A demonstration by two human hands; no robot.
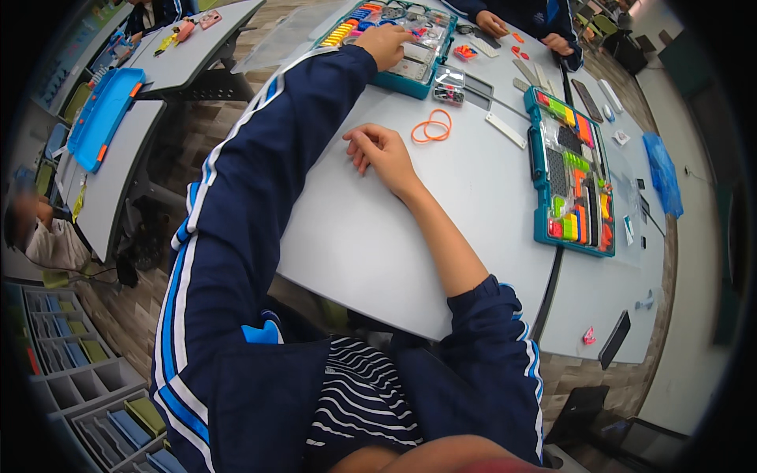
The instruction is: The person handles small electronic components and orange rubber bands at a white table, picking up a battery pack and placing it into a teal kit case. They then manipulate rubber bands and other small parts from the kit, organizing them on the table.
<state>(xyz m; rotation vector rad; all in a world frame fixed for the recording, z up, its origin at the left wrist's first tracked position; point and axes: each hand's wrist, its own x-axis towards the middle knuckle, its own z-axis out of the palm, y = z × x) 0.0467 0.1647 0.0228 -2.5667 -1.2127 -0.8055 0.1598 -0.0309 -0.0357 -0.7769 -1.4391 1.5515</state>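
My left hand (385, 46) reaches over the teal parts case (432, 67) at the far edge of the table, its back toward me. The fingers dip among the small parts and are mostly hidden, so any hold cannot be made out. Yellow, blue and orange pieces lie in the case's compartments. Nearer to me, my right hand (382, 160) rests on the white table (378, 252), fingers loosely bent and apart, with nothing visible in them. Just right of it lie orange rubber bands (432, 128), touching no hand. A small clear box (449, 85) of dark and red parts stands beside the case.
A second open teal case (574, 173) with colourful building parts lies to the right. Across the table are another person's hands (493, 24), near small orange pieces. A white strip (505, 131) lies between the cases. A blue plastic bag (662, 173) sits at the right edge.
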